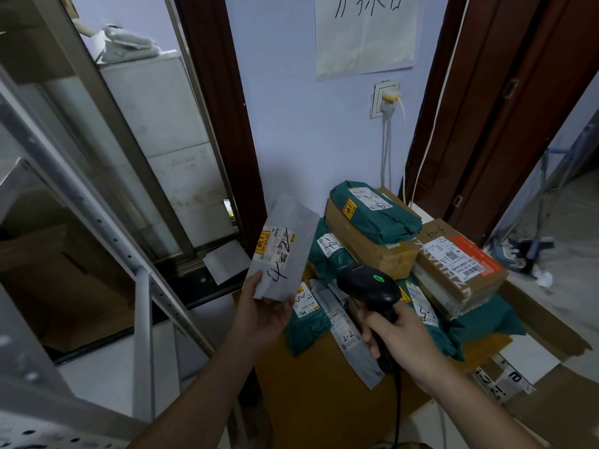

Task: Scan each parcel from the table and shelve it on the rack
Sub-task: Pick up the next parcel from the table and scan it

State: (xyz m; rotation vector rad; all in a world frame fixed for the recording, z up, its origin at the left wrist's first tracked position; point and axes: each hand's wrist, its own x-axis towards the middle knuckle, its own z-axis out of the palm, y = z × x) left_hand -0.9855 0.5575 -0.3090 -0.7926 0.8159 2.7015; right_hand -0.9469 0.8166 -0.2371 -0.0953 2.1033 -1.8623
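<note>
Holding grey parcel (281, 251) left hand (262, 314), scanner (372, 288) right hand (393, 335)

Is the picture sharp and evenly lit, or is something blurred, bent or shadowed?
Head view: dim, bluish light; the grey parcel in the left hand throws a soft shadow on the wall; the scanner in the right hand shows a green lamp; the rack at the left looks soft and bent by the wide lens.

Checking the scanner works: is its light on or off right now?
On. A green light glows on top of the scanner, which the right hand grips by the handle, near the grey parcel in the left hand.
</note>
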